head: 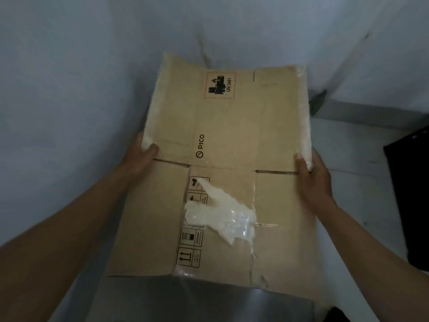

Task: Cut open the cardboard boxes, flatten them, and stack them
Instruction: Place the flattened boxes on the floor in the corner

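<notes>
Left hand (140, 156) and right hand (312, 176) each grip an opposite side edge of the flattened cardboard box (227, 122), thumbs on top, fingers hidden beneath. Likely a wide hold, to keep the sheet flat and steerable. Box held out in front, far end toward the pale wall (69, 66), probably on its way to a stack. Crumpled torn tape (220, 214) clings mid-panel. Grey surface (209, 300) below; dark object (411, 194) at right.
</notes>
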